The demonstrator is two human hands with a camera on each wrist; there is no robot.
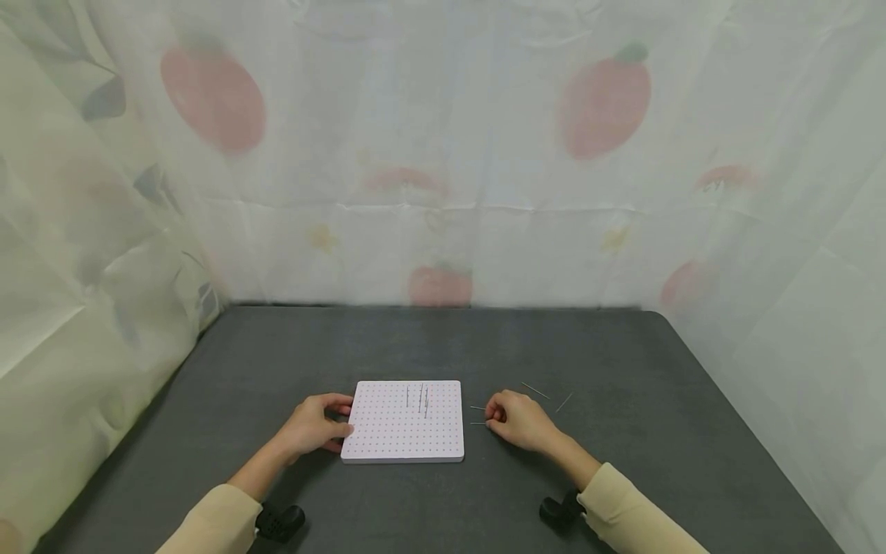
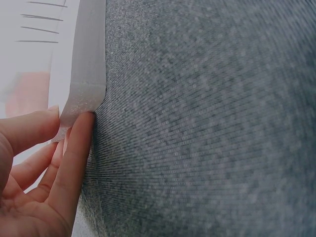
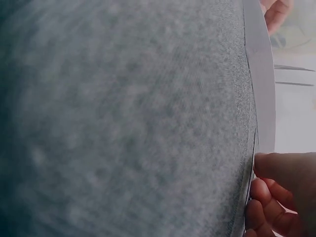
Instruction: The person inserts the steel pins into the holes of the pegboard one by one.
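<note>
Left hand (image 1: 307, 425): thumb and fingers gripping the left edge of the flat white perforated board (image 1: 377, 435), which lies on the dark grey tabletop (image 1: 415, 508). Right hand (image 1: 517, 419): fingers curled, tips low by two thin metal pins (image 1: 477, 423) right of the board; cannot tell whether one is pinched. Upright pins (image 1: 408, 396) stand in the board's far half.
</note>
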